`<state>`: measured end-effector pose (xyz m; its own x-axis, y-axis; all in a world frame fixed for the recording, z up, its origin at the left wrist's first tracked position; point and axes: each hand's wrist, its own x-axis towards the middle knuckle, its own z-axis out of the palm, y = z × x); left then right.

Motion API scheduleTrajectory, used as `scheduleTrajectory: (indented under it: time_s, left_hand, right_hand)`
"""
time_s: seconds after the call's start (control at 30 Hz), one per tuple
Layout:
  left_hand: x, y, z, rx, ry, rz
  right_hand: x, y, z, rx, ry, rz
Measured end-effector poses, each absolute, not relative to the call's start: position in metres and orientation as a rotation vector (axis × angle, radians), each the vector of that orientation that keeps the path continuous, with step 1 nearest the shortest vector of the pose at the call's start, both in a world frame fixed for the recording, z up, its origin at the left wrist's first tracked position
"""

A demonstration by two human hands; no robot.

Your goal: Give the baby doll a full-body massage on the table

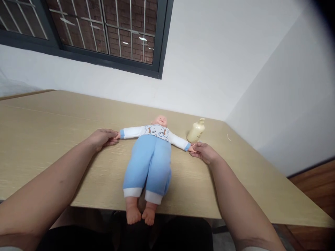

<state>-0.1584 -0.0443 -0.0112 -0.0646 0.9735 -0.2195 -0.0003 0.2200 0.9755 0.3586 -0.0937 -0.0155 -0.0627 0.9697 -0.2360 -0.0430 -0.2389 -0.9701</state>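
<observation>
A baby doll point(151, 160) in blue trousers and a white top with an animal face lies on its back on the wooden table point(91, 181). Its head points to the wall, and its feet stick out past the near edge. Both its arms are stretched out sideways. My left hand point(104, 138) is closed on the doll's hand at the left end. On the other side, my right hand point(203, 152) pinches the doll's other hand. Just beyond my right hand stands a cream-coloured bottle point(196, 131) with a spout-like top and dark markings.
Behind the table rises a white wall point(209, 52) with a dark-framed, barred window point(104, 31) at the upper left. A thin pale strip point(229, 137) lies on the table right of the bottle. Brown wood-grain flooring point(316, 184) shows at the lower right.
</observation>
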Motion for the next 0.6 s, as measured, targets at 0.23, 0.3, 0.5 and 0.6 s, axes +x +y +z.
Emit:
scheduleTrajectory:
  time_s: [0.23, 0.3, 0.5, 0.6]
  left_hand:
    - [-0.159, -0.042, -0.015, 1.052, 1.390, 1.097]
    - [-0.159, -0.040, -0.018, 1.053, 1.394, 1.105]
    - [-0.160, -0.035, -0.022, 1.016, 1.405, 1.129]
    - [-0.160, -0.036, -0.020, 0.968, 1.400, 1.092]
  right_hand:
    - [0.356, -0.090, -0.022, -1.341, -1.132, 1.387]
    - [0.356, -0.089, -0.024, -1.348, -1.124, 1.365]
    - [0.356, -0.090, -0.023, -1.319, -1.121, 1.374]
    - [0.360, -0.089, -0.023, -1.297, -1.127, 1.413]
